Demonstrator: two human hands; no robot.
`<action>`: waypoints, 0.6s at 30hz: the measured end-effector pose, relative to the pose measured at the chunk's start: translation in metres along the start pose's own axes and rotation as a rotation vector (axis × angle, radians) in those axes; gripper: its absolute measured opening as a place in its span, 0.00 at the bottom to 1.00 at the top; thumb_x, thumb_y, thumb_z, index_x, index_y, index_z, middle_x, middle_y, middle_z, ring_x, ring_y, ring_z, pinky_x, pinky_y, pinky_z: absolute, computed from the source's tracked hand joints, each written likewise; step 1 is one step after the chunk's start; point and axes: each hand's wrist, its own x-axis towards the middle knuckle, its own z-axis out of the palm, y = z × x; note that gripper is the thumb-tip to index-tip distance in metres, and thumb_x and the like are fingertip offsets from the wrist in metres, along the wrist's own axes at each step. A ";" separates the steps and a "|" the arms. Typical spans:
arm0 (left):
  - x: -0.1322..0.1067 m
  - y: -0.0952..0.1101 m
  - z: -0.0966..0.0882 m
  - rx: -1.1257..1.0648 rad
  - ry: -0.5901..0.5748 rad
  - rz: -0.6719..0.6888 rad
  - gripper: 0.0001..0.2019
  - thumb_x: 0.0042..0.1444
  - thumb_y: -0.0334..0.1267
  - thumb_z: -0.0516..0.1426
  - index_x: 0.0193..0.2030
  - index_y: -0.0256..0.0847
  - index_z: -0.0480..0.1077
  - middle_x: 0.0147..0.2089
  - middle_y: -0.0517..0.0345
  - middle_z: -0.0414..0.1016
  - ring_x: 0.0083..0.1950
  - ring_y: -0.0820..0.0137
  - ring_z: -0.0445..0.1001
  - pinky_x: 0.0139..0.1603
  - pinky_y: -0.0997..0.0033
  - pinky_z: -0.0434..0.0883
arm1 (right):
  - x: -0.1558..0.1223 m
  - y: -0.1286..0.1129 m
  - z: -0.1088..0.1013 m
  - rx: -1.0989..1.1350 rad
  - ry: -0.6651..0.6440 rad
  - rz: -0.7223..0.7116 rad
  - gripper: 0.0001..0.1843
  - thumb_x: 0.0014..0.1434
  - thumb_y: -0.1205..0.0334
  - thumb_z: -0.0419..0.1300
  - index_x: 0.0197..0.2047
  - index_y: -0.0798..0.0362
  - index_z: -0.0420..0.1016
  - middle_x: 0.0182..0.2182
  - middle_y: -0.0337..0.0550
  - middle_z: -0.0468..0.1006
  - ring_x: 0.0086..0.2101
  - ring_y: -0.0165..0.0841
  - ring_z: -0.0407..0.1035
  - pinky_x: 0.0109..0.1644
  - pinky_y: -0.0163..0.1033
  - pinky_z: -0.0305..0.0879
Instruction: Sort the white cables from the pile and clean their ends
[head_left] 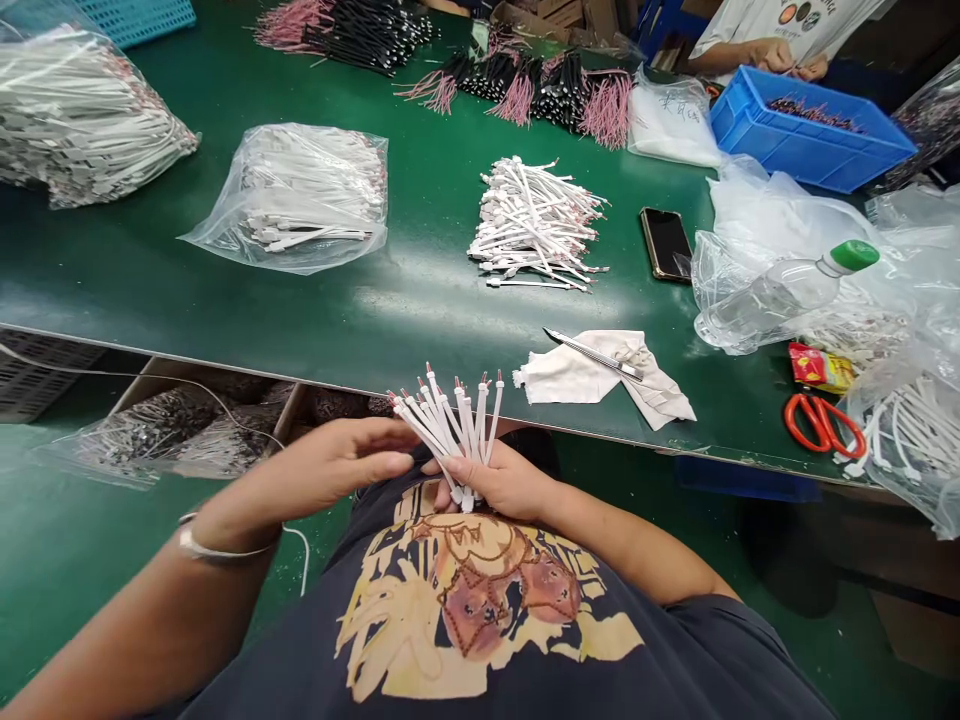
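A bunch of short white cables (454,420) with reddish tips stands fanned out in front of my belly. My right hand (510,483) is closed around its lower end, thumb across the front. Close by on the left, my left hand (367,452) has its fingers stretched out, with the thumb apart from them. Its fingertips reach the side of the bunch; whether they touch it I cannot tell. On the green table (420,330) lies a loose pile of similar white cables (536,220). Tweezers (592,354) rest on a white cloth (570,385) near the table edge.
Bagged white cables (315,190) lie left of the pile. A phone (666,244), a plastic bottle (780,290) and red-handled scissors (823,425) are on the right. Black and pink wire bundles (525,85) lie at the back. Another person's hands (787,58) are behind a blue bin (810,150).
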 end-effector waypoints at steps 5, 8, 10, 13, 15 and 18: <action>0.027 0.012 0.045 -0.277 -0.093 0.031 0.19 0.50 0.40 0.61 0.50 0.42 0.73 0.51 0.49 0.75 0.50 0.59 0.74 0.50 0.63 0.70 | 0.002 -0.020 0.007 -0.227 -0.132 -0.106 0.24 0.57 0.42 0.54 0.28 0.55 0.74 0.26 0.40 0.74 0.30 0.29 0.68 0.39 0.37 0.67; 0.040 0.028 0.055 -0.421 -0.016 0.000 0.10 0.53 0.41 0.60 0.38 0.38 0.77 0.43 0.48 0.79 0.42 0.62 0.77 0.44 0.66 0.74 | -0.002 -0.033 0.006 -0.065 -0.052 0.026 0.21 0.55 0.43 0.58 0.31 0.56 0.74 0.27 0.42 0.75 0.28 0.30 0.70 0.34 0.38 0.69; 0.046 0.036 0.053 -0.629 0.068 0.020 0.06 0.54 0.38 0.59 0.35 0.38 0.75 0.40 0.50 0.79 0.40 0.63 0.78 0.43 0.64 0.74 | -0.008 -0.039 0.001 -0.020 -0.004 0.027 0.20 0.53 0.46 0.62 0.39 0.56 0.73 0.32 0.43 0.76 0.32 0.32 0.72 0.36 0.39 0.70; 0.052 0.041 0.045 -0.900 0.156 0.025 0.06 0.58 0.33 0.55 0.34 0.37 0.73 0.41 0.52 0.79 0.41 0.64 0.78 0.45 0.60 0.75 | -0.020 -0.040 -0.009 -0.150 0.171 -0.167 0.27 0.51 0.53 0.65 0.53 0.52 0.68 0.43 0.45 0.75 0.42 0.34 0.71 0.44 0.40 0.69; 0.053 0.042 0.040 -0.970 0.184 0.000 0.08 0.60 0.32 0.52 0.35 0.37 0.73 0.41 0.52 0.79 0.41 0.64 0.78 0.44 0.60 0.75 | -0.027 -0.039 -0.013 -0.239 0.346 -0.265 0.29 0.51 0.54 0.65 0.55 0.51 0.66 0.45 0.46 0.74 0.42 0.33 0.70 0.44 0.39 0.68; 0.053 0.042 0.038 -1.004 0.196 -0.015 0.09 0.61 0.31 0.51 0.37 0.37 0.73 0.41 0.53 0.79 0.41 0.66 0.78 0.44 0.63 0.76 | -0.032 -0.042 -0.014 -0.347 0.457 -0.265 0.19 0.55 0.53 0.61 0.47 0.53 0.72 0.37 0.44 0.76 0.34 0.30 0.70 0.35 0.35 0.67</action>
